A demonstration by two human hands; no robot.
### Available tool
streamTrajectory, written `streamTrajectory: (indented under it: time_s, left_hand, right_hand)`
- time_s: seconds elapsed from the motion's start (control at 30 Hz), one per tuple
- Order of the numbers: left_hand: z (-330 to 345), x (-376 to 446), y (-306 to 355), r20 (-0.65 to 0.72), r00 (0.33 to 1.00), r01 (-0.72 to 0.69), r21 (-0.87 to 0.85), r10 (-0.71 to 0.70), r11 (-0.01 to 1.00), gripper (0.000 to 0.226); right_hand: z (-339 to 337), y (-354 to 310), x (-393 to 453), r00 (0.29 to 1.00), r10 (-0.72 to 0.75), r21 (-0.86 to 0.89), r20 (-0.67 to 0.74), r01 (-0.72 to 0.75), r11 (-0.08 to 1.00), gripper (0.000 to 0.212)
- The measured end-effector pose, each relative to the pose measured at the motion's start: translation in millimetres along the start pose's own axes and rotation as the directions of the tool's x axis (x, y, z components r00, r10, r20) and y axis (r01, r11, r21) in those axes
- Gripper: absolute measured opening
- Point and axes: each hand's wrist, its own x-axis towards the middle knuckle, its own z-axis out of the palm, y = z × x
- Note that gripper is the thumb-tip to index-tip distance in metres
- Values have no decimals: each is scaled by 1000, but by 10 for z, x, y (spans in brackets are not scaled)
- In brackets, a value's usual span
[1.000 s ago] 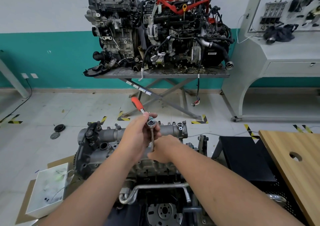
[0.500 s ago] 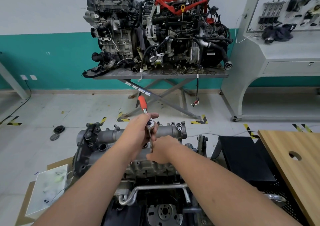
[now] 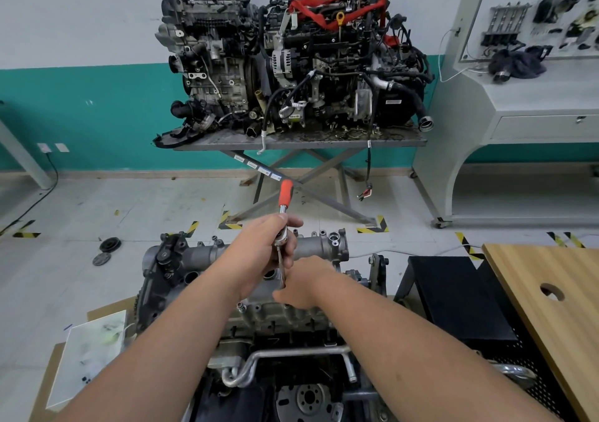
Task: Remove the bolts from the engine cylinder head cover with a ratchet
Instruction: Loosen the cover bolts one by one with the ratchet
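The grey cylinder head cover (image 3: 207,254) tops the engine in front of me, with small bolts along its far edge. My left hand (image 3: 259,246) grips the ratchet (image 3: 285,194) at its head, and the red-orange handle points up and away. A thin extension bar (image 3: 281,267) runs down from the head. My right hand (image 3: 303,284) pinches the bar's lower end against the cover. The socket and the bolt under it are hidden by my fingers.
A clear plastic tray (image 3: 87,357) lies on cardboard at the left. A wooden table (image 3: 551,308) and a black stand (image 3: 453,295) are at the right. Two engines (image 3: 291,65) sit on a scissor stand behind. Pulleys (image 3: 110,245) lie on the floor.
The ratchet handle has swung from pointing far-left to nearly straight away from me. Both hands kept their hold in the same place.
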Motion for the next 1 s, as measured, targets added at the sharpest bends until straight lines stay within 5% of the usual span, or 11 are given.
streamTrajectory:
  time_s: [0.43,0.67,1.0]
  left_hand:
    - [-45,-130,28,71,996,-66,199,53,978,41]
    - [-41,-159,-74,132,986,-98,-36,102,995,45]
    - [-4,-102,24,-64,996,-53,101,60,993,31]
  right_hand:
    - [17,-15,-23,999,-42,-63,8,42,997,39]
    - [64,-32,-27,999,-48,-47,-18,47,998,30]
    - [63,-57,-1,1000,18,2,-12,-18,1000,33]
